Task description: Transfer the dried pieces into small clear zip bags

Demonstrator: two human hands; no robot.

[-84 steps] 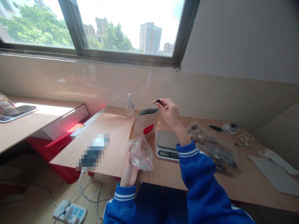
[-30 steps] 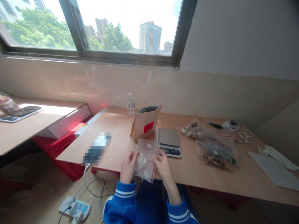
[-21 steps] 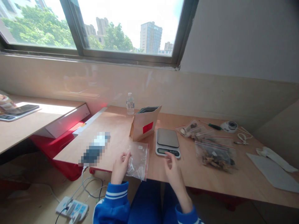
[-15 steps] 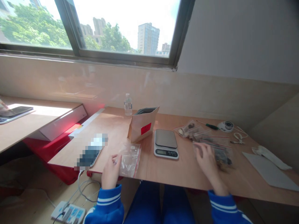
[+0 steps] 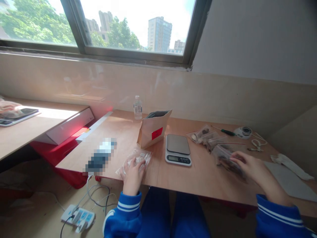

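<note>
My left hand point(image 5: 133, 173) rests on a clear plastic zip bag point(image 5: 148, 158), its curled fingers gathering the crumpled film against the table's front part. The bag appears to hold nothing but a small white label. On the right, my right hand point(image 5: 249, 163) pinches the edge of another zip bag point(image 5: 224, 155) with dark brown pieces in it; this bag is smeared by motion. More zip bags point(image 5: 204, 134) with small brown and pale items lie just behind it. Between my hands stands a white kitchen scale point(image 5: 178, 148) with a bare metal plate.
An open kraft paper pouch point(image 5: 155, 130) with a red label stands left of the scale, a plastic bottle point(image 5: 137, 108) behind it. A blurred-out phone-like device point(image 5: 101, 157) lies left. A screwdriver point(image 5: 228, 132), dome camera point(image 5: 244, 132) and grey sheet point(image 5: 288, 180) are right. A co-worker's hand point(image 5: 8, 105) shows far left.
My left hand has moved right onto the empty bag, crumpling it. My right hand has shifted right and now pulls at the bag of brown pieces. The view has turned slightly.
</note>
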